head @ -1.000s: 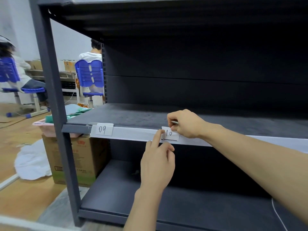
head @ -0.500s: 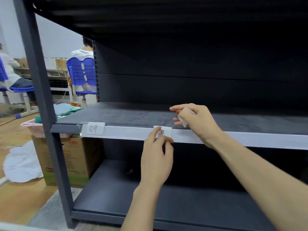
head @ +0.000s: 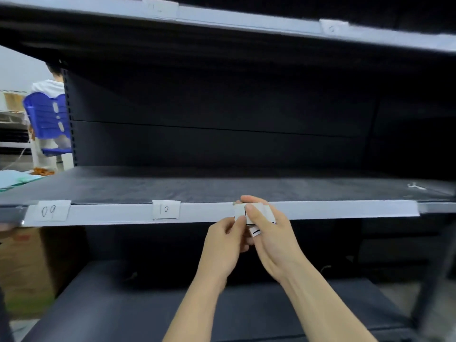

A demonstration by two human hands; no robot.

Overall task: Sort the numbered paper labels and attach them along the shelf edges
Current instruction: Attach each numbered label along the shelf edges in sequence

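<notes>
the small stack of paper labels [head: 265,211] sits right in front of the pale edge strip [head: 345,209] of the middle shelf, overlapping it and dipping just under its lower lip. both of my hands are on it. my left hand [head: 222,245] comes up from below the strip, its grip a narrow pinch with thumb and forefinger tips closed on the stack's left side. my right hand [head: 274,240] holds the stack from the right, thumb laid across the front face and fingers curled behind. one slip pokes out under that thumb with a black stroke on it; i cannot read its number.

two slips are already fixed on the strip. label 10 [head: 165,209] sits on it a little left of my hands, apart from them, and label 09 [head: 50,210] is at the strip's far left end.

above the strip, the upper shelf edge [head: 246,19] carries two more white slips, too blurred to read. below the strip lies the dark lower shelf [head: 123,304]. past the strip's left end and lower, a cardboard box [head: 22,267] stands on the floor. past that same end and higher, a person in a white top sits on a blue chair [head: 47,119], back turned to me.
</notes>
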